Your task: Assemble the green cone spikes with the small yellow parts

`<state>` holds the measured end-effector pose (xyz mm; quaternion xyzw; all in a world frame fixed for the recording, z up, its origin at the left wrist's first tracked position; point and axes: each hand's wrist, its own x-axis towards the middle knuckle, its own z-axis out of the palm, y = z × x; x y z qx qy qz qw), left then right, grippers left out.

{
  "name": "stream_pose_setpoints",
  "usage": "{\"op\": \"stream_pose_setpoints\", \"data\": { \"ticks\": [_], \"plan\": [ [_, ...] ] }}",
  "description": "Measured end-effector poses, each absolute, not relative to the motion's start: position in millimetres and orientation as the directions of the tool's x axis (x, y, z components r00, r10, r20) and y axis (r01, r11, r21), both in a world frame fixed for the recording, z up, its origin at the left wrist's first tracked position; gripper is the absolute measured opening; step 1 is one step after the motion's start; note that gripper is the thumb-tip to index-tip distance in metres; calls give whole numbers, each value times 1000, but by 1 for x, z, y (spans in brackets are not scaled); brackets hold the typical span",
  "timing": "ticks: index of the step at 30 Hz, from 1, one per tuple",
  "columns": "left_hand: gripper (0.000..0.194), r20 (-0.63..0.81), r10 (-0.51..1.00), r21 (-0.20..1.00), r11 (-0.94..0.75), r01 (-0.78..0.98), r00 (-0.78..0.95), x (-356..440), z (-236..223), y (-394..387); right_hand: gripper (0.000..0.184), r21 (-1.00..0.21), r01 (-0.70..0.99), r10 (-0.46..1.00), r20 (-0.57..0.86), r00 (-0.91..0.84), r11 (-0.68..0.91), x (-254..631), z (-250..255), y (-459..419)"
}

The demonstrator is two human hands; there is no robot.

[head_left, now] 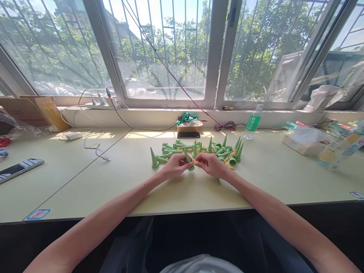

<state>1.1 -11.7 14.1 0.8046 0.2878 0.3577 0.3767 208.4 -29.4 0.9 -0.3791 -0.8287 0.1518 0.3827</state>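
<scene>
A heap of green cone-shaped plastic spikes (216, 149) mixed with small yellow pieces (227, 162) lies on the pale table (119, 182) in front of me. My left hand (176, 167) is closed around one green cone (190, 162), its wide end pointing to the right. My right hand (212, 165) meets it at the middle, fingers pinched at the cone's end on something too small to make out. One cone (154, 158) stands upright at the left edge of the heap.
Behind the heap a dark phone (188, 134) lies by a small box with green parts. A green-labelled bottle (253, 122) stands to the right, another phone (19, 169) at far left. Cables and a power strip (98, 102) run along the windowsill. Bags and boxes sit at far right.
</scene>
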Motion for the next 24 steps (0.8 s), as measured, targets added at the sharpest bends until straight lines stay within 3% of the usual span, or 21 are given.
{"op": "stream_pose_setpoints", "data": {
  "ticks": [6,15,24],
  "plan": [
    [36,349,725,805,-556,206,593,1,12,-10,33,-549,525,759,479,-440,650,209,-1,-28],
    [37,362,743,805,-553,213,563,2,12,-12,9,-554,506,750,489,-445,661,209,0,-30],
    [31,349,726,792,-567,227,593,0,10,-10,25,-540,529,756,467,-459,655,209,1,-29]
  ]
}}
